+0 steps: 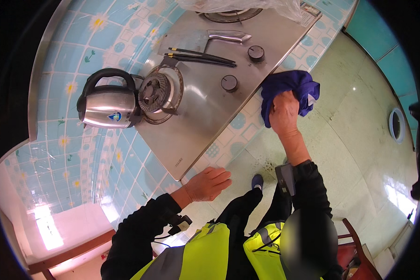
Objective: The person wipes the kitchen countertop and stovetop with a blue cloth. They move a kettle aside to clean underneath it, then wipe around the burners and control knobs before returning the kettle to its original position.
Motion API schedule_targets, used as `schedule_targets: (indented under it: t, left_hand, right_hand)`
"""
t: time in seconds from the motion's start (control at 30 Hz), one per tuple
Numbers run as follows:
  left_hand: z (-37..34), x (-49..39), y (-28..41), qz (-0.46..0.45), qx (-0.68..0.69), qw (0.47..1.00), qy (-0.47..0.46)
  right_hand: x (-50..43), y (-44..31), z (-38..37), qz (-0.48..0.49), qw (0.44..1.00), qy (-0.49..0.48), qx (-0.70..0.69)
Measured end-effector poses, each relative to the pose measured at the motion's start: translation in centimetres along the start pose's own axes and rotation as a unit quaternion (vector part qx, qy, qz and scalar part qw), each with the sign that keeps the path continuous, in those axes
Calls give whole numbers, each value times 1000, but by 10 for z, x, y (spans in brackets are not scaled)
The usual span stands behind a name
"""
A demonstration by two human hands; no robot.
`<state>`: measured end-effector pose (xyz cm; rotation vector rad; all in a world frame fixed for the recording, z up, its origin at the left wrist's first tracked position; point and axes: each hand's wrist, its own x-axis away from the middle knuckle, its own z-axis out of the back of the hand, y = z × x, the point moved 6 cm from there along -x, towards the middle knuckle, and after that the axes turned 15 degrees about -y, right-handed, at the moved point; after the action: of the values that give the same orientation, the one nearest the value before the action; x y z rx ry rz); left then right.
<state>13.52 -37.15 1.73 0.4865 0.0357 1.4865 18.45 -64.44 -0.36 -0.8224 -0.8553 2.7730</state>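
A bunched purple cloth is gripped in my right hand at the front edge of the steel gas stove. Part of the cloth rests against the tiled counter rim and part hangs over the floor side. My left hand is beside the stove's near corner, fingers loosely curled together, with nothing seen in it. On the stovetop lie a cleaver and several black chopsticks, some over the blade. Two dark knobs, a nearer one and a farther one, sit between them and the front edge.
A steel electric kettle with a black handle lies against the nearer burner. Clear plastic partly covers the far burner. A red chair stands at lower right. A pale blue round basin is near the teal cabinets.
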Motion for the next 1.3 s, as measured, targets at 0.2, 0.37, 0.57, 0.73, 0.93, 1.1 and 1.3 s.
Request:
schedule_targets:
  t: [0.2,0.37,0.57,0.73,0.93,1.1,1.3]
  left_hand:
    - [3,-4,2,14,20,1000,12]
    - [-1,-3,1,18,22,1000,-2]
    - [-2,-3,1,22,4,1000,-4]
    - [-1,-2,1,25,-2,1000,5]
    - [0,0,1,17,7,1000,18]
    - [0,0,2,18,9,999,26]
    - [2,-2,1,22,23,999,27]
  right_hand:
    - [43,-62,-34,19,997,-76,-28]
    - [75,-117,-54,47,964,-235,-112]
    - [76,-119,-55,56,938,-300,-166]
    - [51,-77,-38,36,976,-201,-73]
    - [-5,2,4,1,1000,-25,10]
    - [-37,39,19,-53,991,2,120]
    - [-1,1,-6,-8,997,-21,75]
